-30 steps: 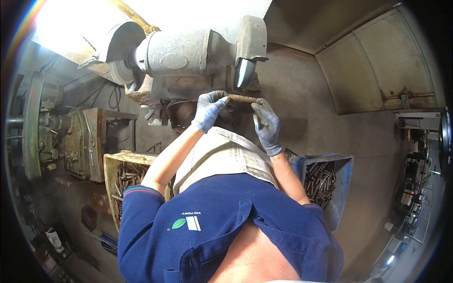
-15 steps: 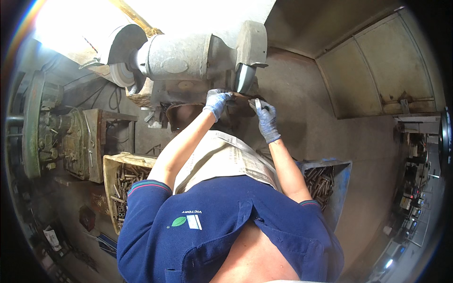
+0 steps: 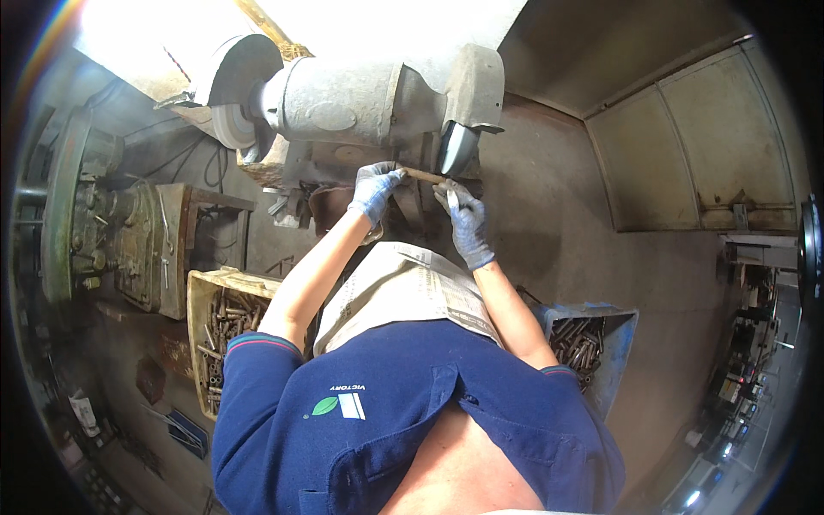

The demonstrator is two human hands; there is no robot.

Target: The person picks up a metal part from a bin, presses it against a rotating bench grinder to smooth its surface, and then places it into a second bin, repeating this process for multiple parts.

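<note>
In the head view, the left hand (image 3: 375,189) is pinching the left end of a brown rod (image 3: 422,175), and the right hand (image 3: 466,219) is closing its fingertips on the other end. Both are wearing grey-blue gloves. The rod is lying between them, slightly tilted down to the right, just on the person's side of the grinder's right wheel (image 3: 459,150); whether it is touching the wheel, I cannot tell. Holding by two ends is probably serving to steer the rod, while its middle is staying free and the fingers are resting beside the wheel. The gloves and the apron (image 3: 403,292) seem to be giving protection. A guard (image 3: 476,86) is covering the top of the wheel, so access is remaining mainly from the near side. The grinder (image 3: 339,103) is spreading across the front, with another wheel (image 3: 232,127) at its left. A yellow bin (image 3: 197,343) and a blue bin (image 3: 622,343), both containing metal pieces, are standing on either side of the person, perhaps for easy reach, but they are also narrowing the side space. Farther left, a machine (image 3: 137,257) is standing.
</note>
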